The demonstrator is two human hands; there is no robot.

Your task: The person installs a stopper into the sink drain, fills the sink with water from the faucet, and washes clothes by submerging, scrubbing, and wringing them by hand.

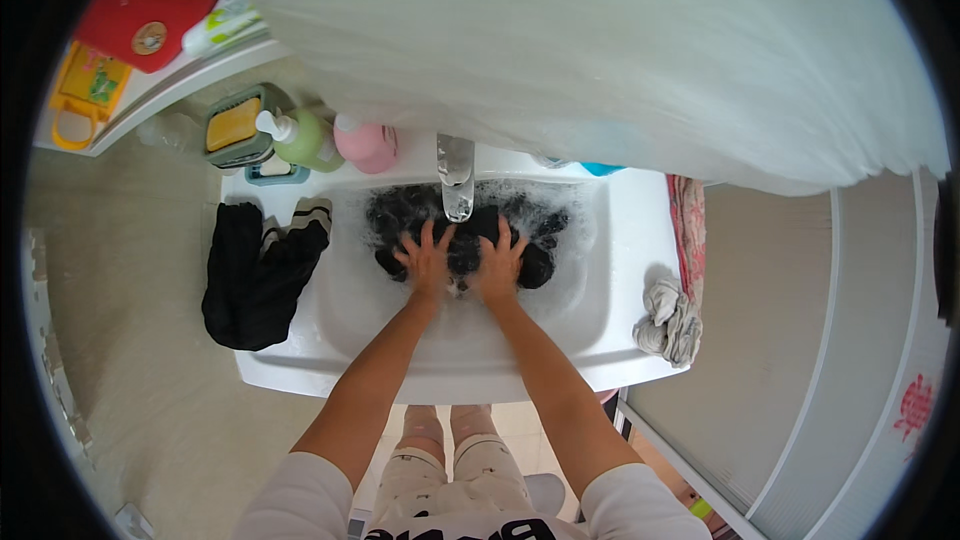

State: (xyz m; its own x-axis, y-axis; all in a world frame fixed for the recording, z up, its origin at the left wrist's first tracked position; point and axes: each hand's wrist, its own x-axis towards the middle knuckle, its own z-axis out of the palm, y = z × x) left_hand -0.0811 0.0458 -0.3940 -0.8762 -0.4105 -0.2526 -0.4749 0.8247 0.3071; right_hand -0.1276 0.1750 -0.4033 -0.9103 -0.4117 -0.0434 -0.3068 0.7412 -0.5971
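Observation:
A black garment (480, 230) lies bunched in sudsy water in the white sink (590, 310), partly under the surface. My left hand (428, 262) presses on its left part with the fingers spread. Beside it, my right hand (497, 262) rests on the cloth in the same way, fingers apart. Both hands sit just in front of the chrome faucet (456, 175), whose spout points down at the cloth. The garment's exact kind is hidden by folds and foam.
Black clothing (255, 285) hangs over the sink's left ledge. Grey-white socks (668, 325) and a reddish cloth (688, 230) lie on the right ledge. Behind stand a green pump bottle (305, 140), a pink bottle (368, 145) and a soap dish (225, 152) with a yellow sponge (233, 125).

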